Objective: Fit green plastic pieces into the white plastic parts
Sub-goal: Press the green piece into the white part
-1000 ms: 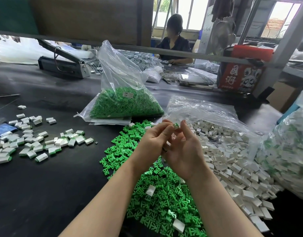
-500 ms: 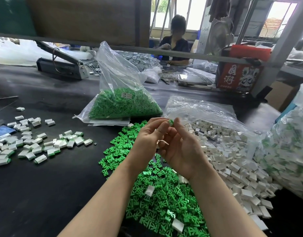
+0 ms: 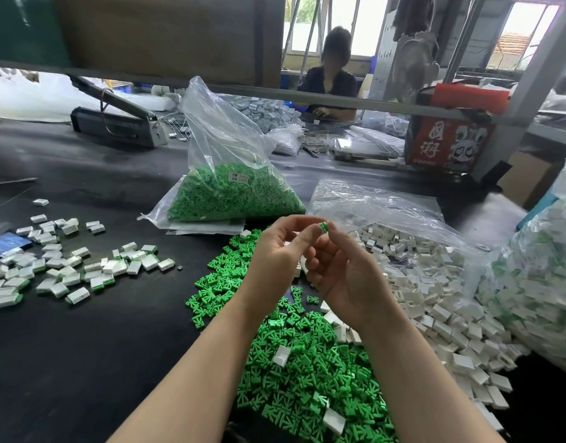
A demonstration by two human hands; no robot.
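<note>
Head view. At frame centre, the left hand [image 3: 275, 251] and right hand [image 3: 342, 270] are meeting above the black table [image 3: 83, 362], fingertips together. Both are pinching one small green piece [image 3: 323, 226] at the point where the fingertips join; something white is showing just beside it, but whether a white part is seated around it cannot be told. The remaining fingers of each hand are curling loosely inward.

Directly beneath the hands, a loose green pile [image 3: 307, 362] is spreading from centre to the lower edge of the frame, with a few white parts lying on it. To its right, a white pile [image 3: 435, 298] is spilling out of an open clear bag. At the far right edge, a full bag [image 3: 540, 282] of white-and-green pieces is resting against that pile. At centre left, finished pieces [image 3: 67, 270], white with green ends, are lying scattered on the table. Above centre, a green bag [image 3: 233, 187] is standing upright, touching the top of the green pile. At upper centre, another person [image 3: 329, 81] is sitting behind the table.
</note>
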